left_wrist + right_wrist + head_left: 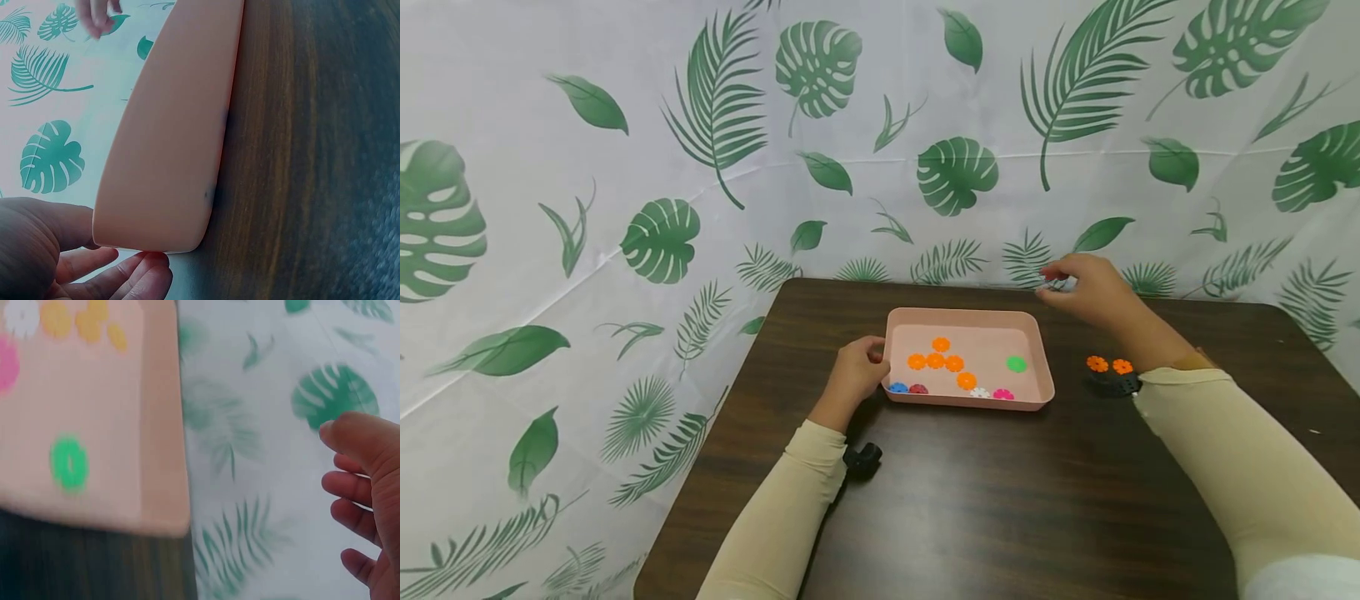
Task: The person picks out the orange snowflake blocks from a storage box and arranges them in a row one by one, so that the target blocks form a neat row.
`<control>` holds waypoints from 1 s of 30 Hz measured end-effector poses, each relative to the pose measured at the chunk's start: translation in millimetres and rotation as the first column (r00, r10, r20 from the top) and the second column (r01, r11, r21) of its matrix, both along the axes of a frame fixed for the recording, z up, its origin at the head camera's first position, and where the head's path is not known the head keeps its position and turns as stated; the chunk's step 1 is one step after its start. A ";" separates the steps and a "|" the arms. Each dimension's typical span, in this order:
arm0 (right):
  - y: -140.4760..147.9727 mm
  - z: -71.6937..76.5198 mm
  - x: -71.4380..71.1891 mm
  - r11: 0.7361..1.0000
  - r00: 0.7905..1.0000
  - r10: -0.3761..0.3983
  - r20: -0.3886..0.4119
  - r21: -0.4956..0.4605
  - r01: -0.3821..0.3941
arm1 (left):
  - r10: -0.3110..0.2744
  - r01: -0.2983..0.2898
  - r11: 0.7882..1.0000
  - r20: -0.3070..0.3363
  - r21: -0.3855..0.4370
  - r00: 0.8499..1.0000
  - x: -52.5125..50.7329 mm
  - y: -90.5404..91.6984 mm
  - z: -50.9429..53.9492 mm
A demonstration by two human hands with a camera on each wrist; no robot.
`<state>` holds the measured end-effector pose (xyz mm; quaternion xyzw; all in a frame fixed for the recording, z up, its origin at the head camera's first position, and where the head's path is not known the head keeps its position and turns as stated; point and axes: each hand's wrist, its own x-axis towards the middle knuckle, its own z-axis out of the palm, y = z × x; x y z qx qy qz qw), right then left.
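A pink tray lies on the table with several notched plastic discs in it. Orange discs sit in its middle, a green disc towards the right. Along the near wall are blue, red, white and pink discs. My left hand grips the tray's left end; in the left wrist view the thumb meets the rim and fingers touch the end wall. My right hand is raised beyond the tray's back right corner, fingers loosely bent. No held thing shows in the right wrist view.
Two more orange discs appear right of the tray, close to the right wrist's black mount. The dark wooden table backs onto a white cloth printed with green leaves. Another black mount is at the left wrist.
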<state>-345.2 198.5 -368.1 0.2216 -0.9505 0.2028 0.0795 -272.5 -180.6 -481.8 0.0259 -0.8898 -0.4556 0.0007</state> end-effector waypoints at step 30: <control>-173.8 -99.8 -16.7 0.929 0.928 0.297 0.227 0.156 -0.335 | 0.007 -0.007 0.999 0.006 -0.033 1.000 -0.6 0.5 -1.0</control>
